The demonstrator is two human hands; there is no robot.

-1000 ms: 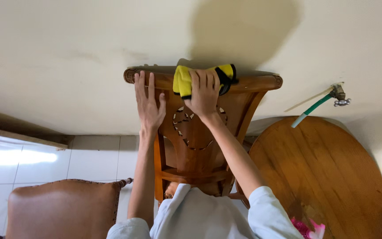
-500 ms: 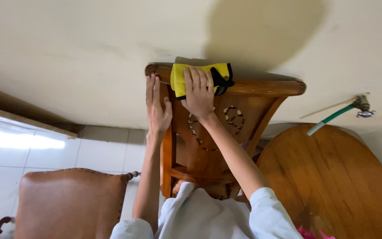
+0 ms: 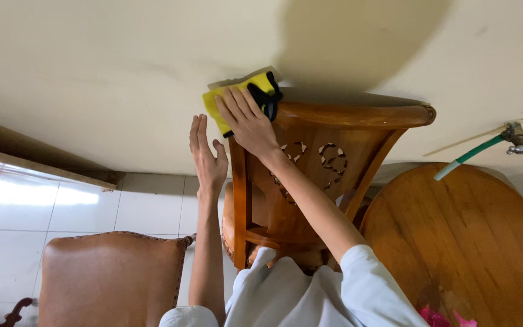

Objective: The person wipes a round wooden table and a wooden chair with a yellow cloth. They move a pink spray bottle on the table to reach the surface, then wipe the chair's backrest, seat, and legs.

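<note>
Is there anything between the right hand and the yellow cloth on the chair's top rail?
Nothing visible. The right hand lies flat on the yellow cloth, pressing it onto the left end of the wooden chair top rail. The left hand is open beside the chair's left post, holding nothing.

Both arms reach forward, bare to the short white sleeves. The right hand (image 3: 246, 121) lies flat, fingers spread, pressed palm-down at the chair's (image 3: 334, 145) top left corner. The left hand (image 3: 206, 154) is open, fingers straight, just left of that corner, apparently not touching it.
</note>
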